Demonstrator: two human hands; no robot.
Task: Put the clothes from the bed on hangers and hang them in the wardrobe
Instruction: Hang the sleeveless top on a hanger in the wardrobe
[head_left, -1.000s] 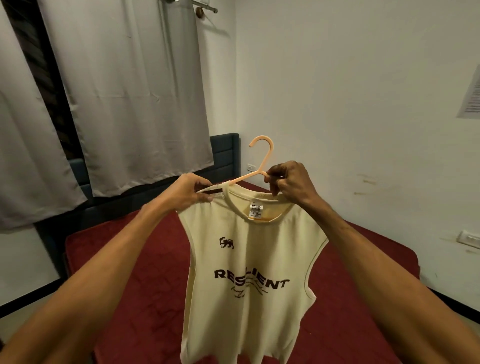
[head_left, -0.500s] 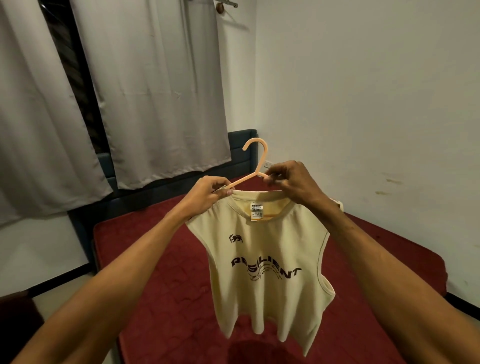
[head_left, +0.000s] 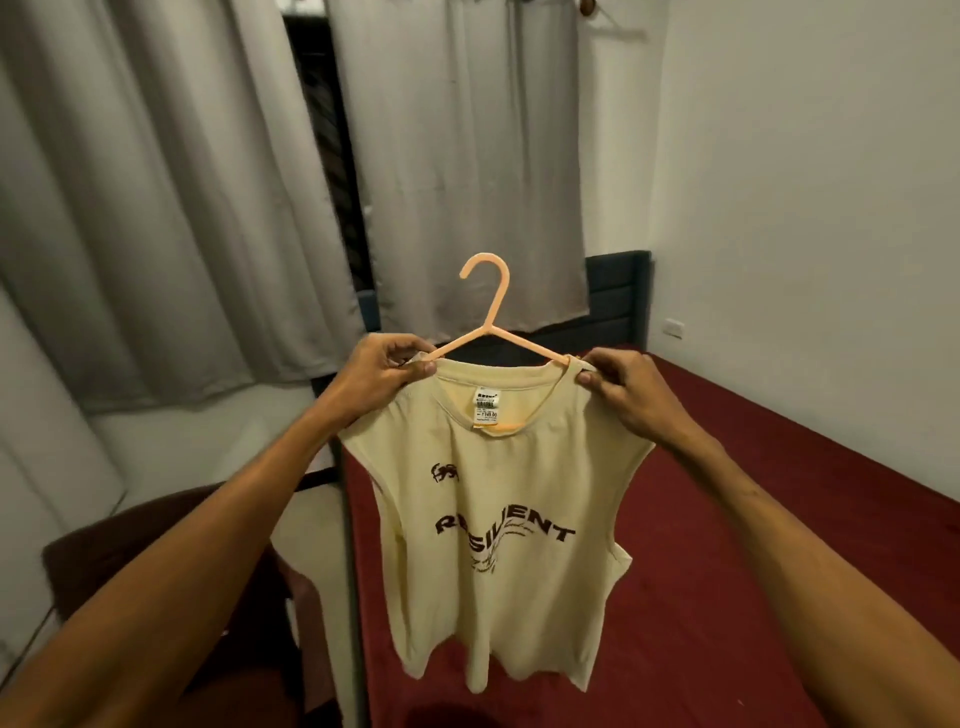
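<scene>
A cream sleeveless shirt (head_left: 498, 525) with dark lettering hangs on an orange plastic hanger (head_left: 493, 312), held up in front of me above the bed. My left hand (head_left: 384, 371) pinches the shirt's left shoulder at the hanger arm. My right hand (head_left: 621, 387) pinches the right shoulder over the other arm. The hanger's hook points up, free of both hands. The bed (head_left: 779, 519) has a dark red cover and lies below and to the right. No wardrobe is in view.
Grey curtains (head_left: 171, 208) cover the window on the left and behind. A dark headboard (head_left: 618, 296) stands against the white wall (head_left: 805, 208), which has a socket (head_left: 674, 328). A dark brown piece of furniture (head_left: 104, 551) sits at the lower left beside the bed.
My view has swung left, so the bed now lies to the right. My right hand moved from the hanger's neck out to the shirt's right shoulder. The hanger stands more upright.
</scene>
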